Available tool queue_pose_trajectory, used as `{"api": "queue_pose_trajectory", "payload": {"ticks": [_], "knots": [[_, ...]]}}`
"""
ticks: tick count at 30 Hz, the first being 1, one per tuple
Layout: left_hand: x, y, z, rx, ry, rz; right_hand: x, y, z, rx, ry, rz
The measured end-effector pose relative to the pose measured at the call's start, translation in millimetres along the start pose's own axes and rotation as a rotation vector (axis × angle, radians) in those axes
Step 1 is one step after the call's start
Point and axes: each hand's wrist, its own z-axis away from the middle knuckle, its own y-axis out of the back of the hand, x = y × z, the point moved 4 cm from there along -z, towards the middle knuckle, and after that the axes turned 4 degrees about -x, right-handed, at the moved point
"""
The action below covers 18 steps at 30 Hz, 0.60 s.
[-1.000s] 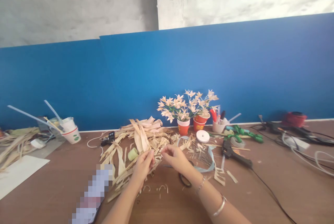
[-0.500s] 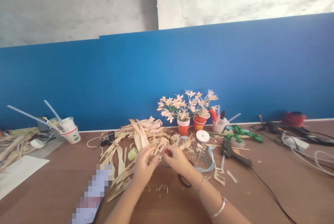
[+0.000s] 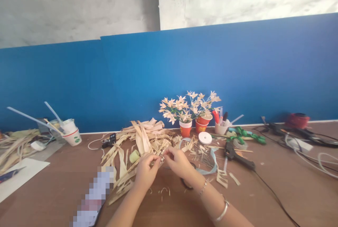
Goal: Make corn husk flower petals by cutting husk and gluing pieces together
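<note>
My left hand [image 3: 147,170] and my right hand [image 3: 177,161] meet fingertip to fingertip over the table, in front of a heap of dry husks [image 3: 144,137]. Both are pinched closed, and whatever lies between the fingertips is too small to make out. Under my right wrist, dark scissor handles [image 3: 187,184] show in part. Behind the hands, pale husk flowers [image 3: 182,105] stand in a red paper cup [image 3: 185,129]. A white spool [image 3: 205,137] and a light blue ribbon [image 3: 214,161] lie to the right.
On the right are a black glue gun [image 3: 239,157] with its cord, green tape pieces [image 3: 244,134] and white cables [image 3: 301,146]. A white cup [image 3: 72,137] with sticks stands left. A blue pointed tool [image 3: 10,175] lies on a white sheet [image 3: 25,174]. A blurred-out object [image 3: 93,198] is nearer.
The fingers of my left hand have closed into a pinch and come closer to my right fingertips. A blue pointed tool now shows on the white sheet at the left.
</note>
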Motion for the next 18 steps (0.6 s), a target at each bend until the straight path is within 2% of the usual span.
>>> {"api": "queue_pose_trajectory", "payload": {"ticks": [7, 11, 18], "knots": [[-2.1, 0.7, 0.8, 0.053, -0.048, -0.052, 2.2, -0.9, 0.2, 0.0, -0.006, -0.011], [3.0, 1.0, 1.1, 0.032, -0.065, -0.109, 0.7, -1.0, 0.9, -0.003, 0.012, -0.009], [-2.4, 1.3, 0.9, 0.034, 0.006, -0.038, 2.8, 0.2, -0.1, 0.036, -0.005, -0.03]]}}
